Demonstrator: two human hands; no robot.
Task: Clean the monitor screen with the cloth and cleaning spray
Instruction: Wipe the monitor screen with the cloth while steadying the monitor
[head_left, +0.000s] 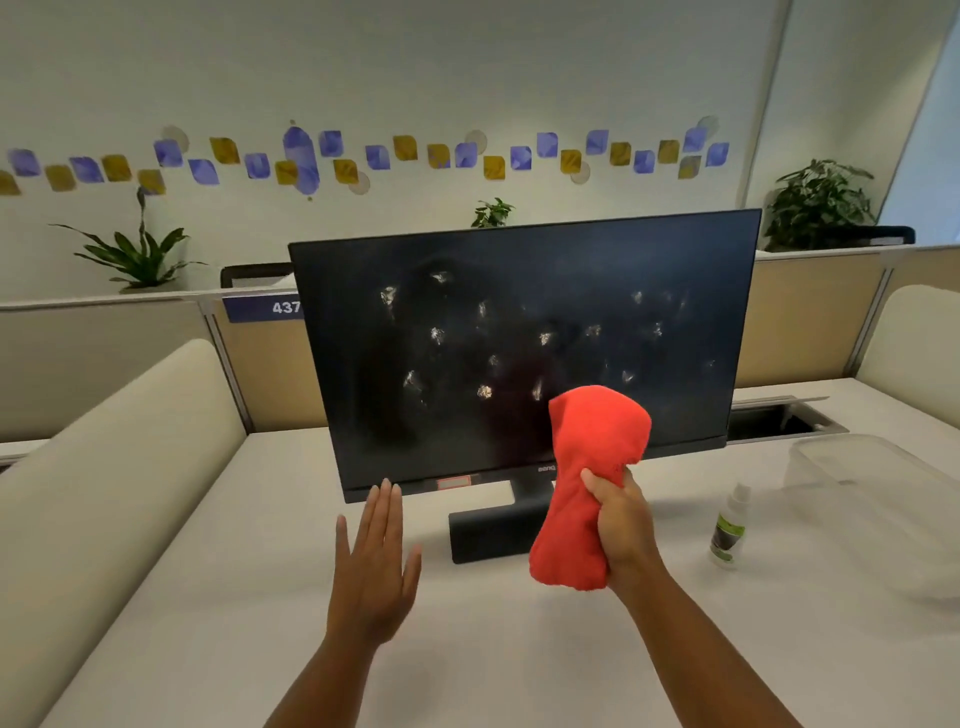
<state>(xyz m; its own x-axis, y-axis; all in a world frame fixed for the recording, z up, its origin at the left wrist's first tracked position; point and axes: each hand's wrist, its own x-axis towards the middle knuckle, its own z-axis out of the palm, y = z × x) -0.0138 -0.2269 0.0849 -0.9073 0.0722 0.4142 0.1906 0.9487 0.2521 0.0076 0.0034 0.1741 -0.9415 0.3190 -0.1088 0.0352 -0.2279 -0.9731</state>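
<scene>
left hand (375, 558): fingers spread, holding nothing
right hand (623, 525): grips red cloth (587, 467)
spray bottle (729, 525): upright, right table (218, 597) edge
clear bin (878, 499): contents unclear

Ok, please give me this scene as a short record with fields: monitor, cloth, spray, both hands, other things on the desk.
monitor: dark screen, many whitish smudges across its middle
cloth: red cloth, bunched, its top over the screen's lower right part
spray: small spray bottle, upright on the desk, right of the stand
right hand: grips the cloth
left hand: flat, fingers straight, holds nothing
other: clear plastic tub at far right
</scene>
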